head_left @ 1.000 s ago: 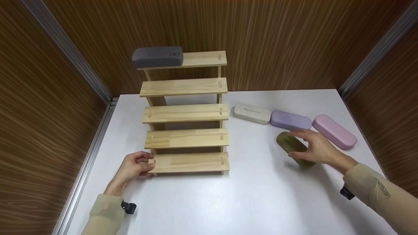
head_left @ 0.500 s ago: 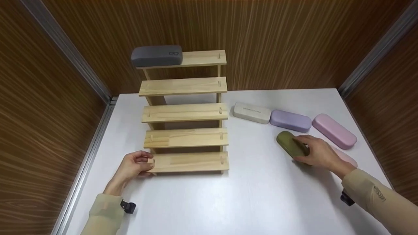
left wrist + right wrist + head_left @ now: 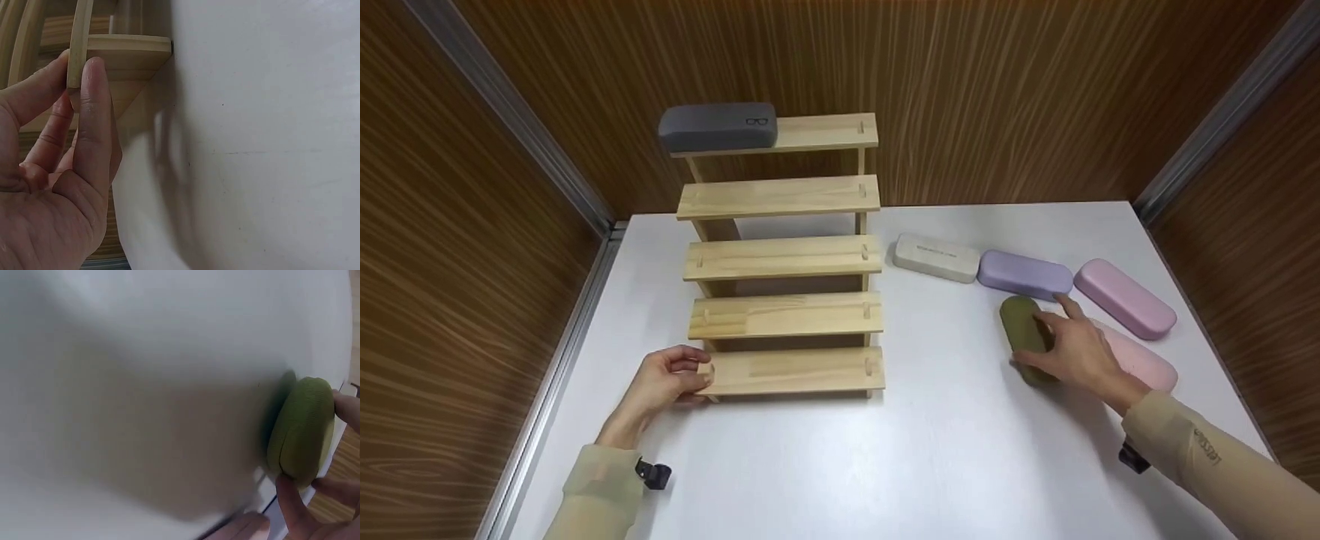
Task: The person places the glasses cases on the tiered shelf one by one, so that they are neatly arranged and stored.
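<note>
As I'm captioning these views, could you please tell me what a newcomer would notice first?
Probably the tiered wooden rack, with a grey case at its top left. Next, right of it, the right hand grips a green case beside a pale pink case.

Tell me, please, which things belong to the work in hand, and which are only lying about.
In use:
green case, in the right hand
wooden rack, held by the left hand

Seemingly just lying about, unheld:
grey case, on the rack
white case
purple case
pink case
pale pink case
</note>
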Demonstrator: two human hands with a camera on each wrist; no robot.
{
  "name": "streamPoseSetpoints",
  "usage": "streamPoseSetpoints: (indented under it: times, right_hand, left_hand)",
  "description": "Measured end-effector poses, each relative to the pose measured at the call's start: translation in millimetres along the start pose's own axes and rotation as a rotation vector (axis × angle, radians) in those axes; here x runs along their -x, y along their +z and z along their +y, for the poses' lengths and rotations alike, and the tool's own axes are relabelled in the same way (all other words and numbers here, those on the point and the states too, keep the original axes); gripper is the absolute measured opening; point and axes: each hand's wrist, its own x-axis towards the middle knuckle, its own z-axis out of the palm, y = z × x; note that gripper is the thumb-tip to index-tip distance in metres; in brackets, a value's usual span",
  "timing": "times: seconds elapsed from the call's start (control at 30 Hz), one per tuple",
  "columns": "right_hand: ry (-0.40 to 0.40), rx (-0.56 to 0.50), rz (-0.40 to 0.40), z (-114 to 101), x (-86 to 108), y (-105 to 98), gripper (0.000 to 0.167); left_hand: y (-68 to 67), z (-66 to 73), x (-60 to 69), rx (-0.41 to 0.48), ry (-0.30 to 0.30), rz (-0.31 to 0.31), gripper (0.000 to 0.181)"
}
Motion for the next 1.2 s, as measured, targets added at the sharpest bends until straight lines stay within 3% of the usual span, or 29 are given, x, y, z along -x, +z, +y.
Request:
streamPoseSetpoints:
  times: [0.13,0.27,0.33,0.47,0.57,0.73,0.9,1.0,1.2]
  right_hand:
    - [0.024,-0.005,0.018,-14,0.4,8,0.092]
    - [-0.036,0.077,0.008,-20,-3.9,6,0.083]
    - [-0.116,0.117,0.004,-18,-10.7,-2,0.073]
    - [-0.402,0.128,-0.044,-11,-31.7,-24,0.056]
    - [-0.59,0.155,-0.164,-7,-47.2,-38,0.068]
    - [-0.722,0.343,-0.361,-9,-64.3,-44,0.092]
    - [-0.84,0.453,-0.441,-7,-68.8,-34,0.083]
    - [-0.871,0.427,-0.424,-6,-67.2,-29,0.073]
    - [-0.783,0.297,-0.39,-1,-59.7,-22,0.066]
  left_hand:
    - [1.0,0.8,-0.1,-0.006,-0.002,0.007,0.042]
    - [2.2,1.5,-0.7,-0.01,-0.001,0.008,0.043]
    - [2.1,1.5,-0.6,-0.009,-0.001,0.003,0.044]
    - [0.5,1.2,0.0,0.006,-0.006,0.005,0.043]
    - [-1.1,0.8,0.4,0.011,-0.006,0.005,0.043]
    - [-1.5,0.6,0.5,0.011,-0.002,0.009,0.043]
    - [2.4,2.0,-0.8,-0.002,0.005,0.003,0.044]
    - [3.3,3.1,-1.4,-0.007,0.006,0.005,0.043]
    - [0.9,2.7,0.1,0.002,0.003,0.005,0.043]
